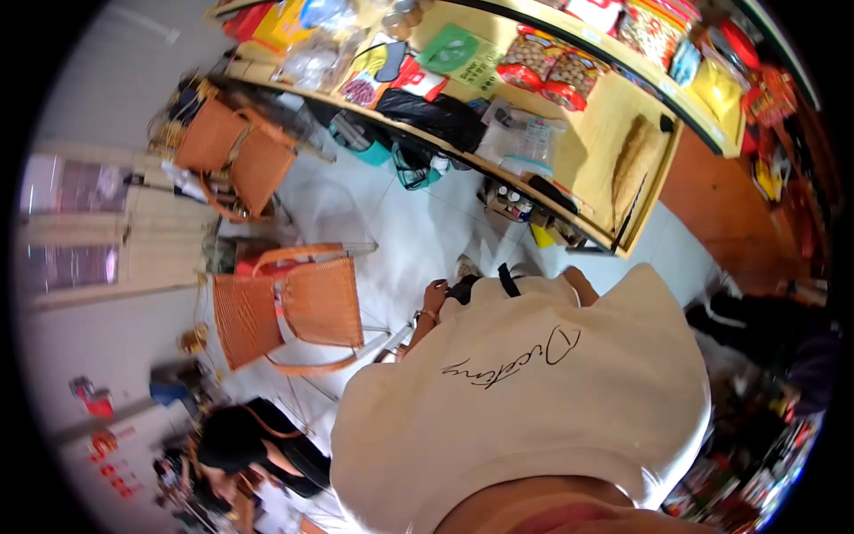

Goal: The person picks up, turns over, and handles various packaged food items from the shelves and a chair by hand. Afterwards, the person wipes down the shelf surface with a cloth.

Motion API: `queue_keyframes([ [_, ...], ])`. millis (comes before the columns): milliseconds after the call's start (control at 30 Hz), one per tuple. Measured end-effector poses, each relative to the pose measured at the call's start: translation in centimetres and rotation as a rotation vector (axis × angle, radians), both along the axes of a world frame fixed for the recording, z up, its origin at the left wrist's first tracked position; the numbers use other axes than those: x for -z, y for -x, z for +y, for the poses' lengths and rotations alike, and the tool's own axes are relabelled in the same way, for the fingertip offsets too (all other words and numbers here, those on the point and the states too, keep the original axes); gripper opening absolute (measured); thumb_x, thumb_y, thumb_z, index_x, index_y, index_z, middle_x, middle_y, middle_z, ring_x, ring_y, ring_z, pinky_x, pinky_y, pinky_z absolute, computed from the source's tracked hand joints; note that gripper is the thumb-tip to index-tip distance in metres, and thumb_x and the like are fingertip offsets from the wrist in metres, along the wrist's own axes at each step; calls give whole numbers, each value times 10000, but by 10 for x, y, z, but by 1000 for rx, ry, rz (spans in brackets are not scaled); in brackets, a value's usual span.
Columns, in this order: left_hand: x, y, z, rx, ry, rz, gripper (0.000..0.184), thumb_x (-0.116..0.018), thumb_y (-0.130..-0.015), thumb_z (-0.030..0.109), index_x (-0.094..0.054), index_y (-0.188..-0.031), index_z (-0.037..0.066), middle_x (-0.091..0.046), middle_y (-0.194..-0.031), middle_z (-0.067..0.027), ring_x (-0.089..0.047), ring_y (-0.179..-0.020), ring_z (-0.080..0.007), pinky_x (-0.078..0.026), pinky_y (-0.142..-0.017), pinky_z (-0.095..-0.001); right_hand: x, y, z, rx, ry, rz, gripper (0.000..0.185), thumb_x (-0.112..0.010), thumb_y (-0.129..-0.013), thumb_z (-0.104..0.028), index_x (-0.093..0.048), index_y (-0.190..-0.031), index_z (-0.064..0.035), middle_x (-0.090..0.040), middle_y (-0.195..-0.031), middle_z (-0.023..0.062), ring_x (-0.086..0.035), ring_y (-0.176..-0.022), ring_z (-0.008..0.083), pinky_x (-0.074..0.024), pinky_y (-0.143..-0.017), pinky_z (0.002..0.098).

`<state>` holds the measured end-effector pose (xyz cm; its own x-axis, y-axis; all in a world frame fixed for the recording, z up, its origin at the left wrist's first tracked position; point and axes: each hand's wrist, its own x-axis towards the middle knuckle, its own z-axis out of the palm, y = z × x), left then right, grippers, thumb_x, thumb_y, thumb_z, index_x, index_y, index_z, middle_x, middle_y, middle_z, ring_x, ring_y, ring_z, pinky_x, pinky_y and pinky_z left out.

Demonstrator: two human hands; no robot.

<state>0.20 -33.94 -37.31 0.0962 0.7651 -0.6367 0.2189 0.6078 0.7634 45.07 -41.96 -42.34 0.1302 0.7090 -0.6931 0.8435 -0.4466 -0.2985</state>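
My left hand [434, 295] hangs low beside my body, with a bracelet [429, 313] on the wrist. It is small in view, and its finger pose is unclear. Close to it is a dark object or piece of clothing [461, 289] that I cannot make out. On the other side a bit of bare skin, part of my right arm or right hand [581, 287], shows past my cream shirt [525, 392]. The shirt hides the rest, so the right fingers do not show. A black strap [508, 279] hangs at the shirt's hem.
Ahead stands a wooden shelf unit [583, 156] with bagged nuts [574, 78], a green bag [447, 48], a black plastic bag [433, 116] and a clear pouch [520, 138]. Wicker chairs [320, 303] stand left. A person in black [267, 445] is at lower left.
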Motion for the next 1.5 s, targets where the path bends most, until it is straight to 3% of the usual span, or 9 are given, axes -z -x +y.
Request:
queue_keyframes([
  [167,36,1,-99,128,-124,432,317,-516,-759,291,-645,-939,64,-637,-884,-155,-596,-866,-305,-463,-773,-362,-15,8,148,-535,-627,64,227,-499,-786,-226,-562,-803,-8,-581,-853,222,-583,-778,344,-468,-640,406],
  [333,-5,-60,-170,15,212,596,336,-489,-744,313,-658,-916,79,-616,-953,-180,-573,-933,-322,-441,-834,-386,-94,49,181,184,-505,627,270,-501,-812,-308,-590,-909,-71,-608,-837,150,-573,-834,322,-453,-704,410],
  [567,-31,-141,-191,-79,64,301,327,-530,-788,270,-606,-978,14,-634,-907,-145,-604,-854,-257,-467,-759,-332,36,-35,35,-639,-140,197,353,-448,-790,-337,-603,-863,-28,-585,-926,204,-569,-803,351,-449,-705,436],
  [633,-35,-153,-197,-236,83,24,321,-542,-801,261,-593,-991,7,-640,-874,-127,-613,-808,-210,-475,-719,-304,15,-59,-11,-349,526,43,374,-544,-712,-352,-628,-859,-19,-606,-787,181,-592,-664,296,-463,-650,398],
  [800,-26,-154,-235,-469,125,69,333,-542,-805,269,-588,-1008,8,-643,-869,-115,-615,-799,-203,-474,-709,-302,0,-122,-71,-398,-11,518,279,-585,-755,-287,-626,-835,-22,-612,-780,130,-563,-653,267,-463,-583,419],
  [900,13,-137,-283,-551,155,213,320,-542,-783,290,-617,-964,36,-640,-872,-133,-612,-829,-258,-467,-747,-339,-11,-59,2,-209,496,-37,239,-532,-792,-253,-578,-877,-34,-612,-744,98,-549,-613,205,-436,-510,387],
  [1100,31,-92,-366,-1202,230,-142,288,-504,-805,265,-638,-847,14,-597,-648,-39,-559,-591,-96,-448,-566,-261,26,108,134,-1180,-173,138,237,-466,-816,-207,-567,-905,-12,-578,-773,154,-564,-793,293,-437,-722,398],
  [1267,80,-70,-413,-1193,154,268,274,-515,-734,247,-626,-887,49,-595,-708,-200,-585,-722,-362,-467,-662,-393,-11,342,156,-869,-122,382,259,-503,-858,-228,-559,-992,-14,-599,-795,68,-540,-655,127,-417,-583,238],
  [1500,59,-17,-429,-1237,377,177,331,-515,-789,245,-612,-975,-10,-645,-788,-124,-618,-702,-195,-476,-653,-304,-37,523,2,-1077,205,562,264,-538,-829,-209,-548,-1031,-40,-609,-867,87,-581,-770,152,-458,-660,264],
])
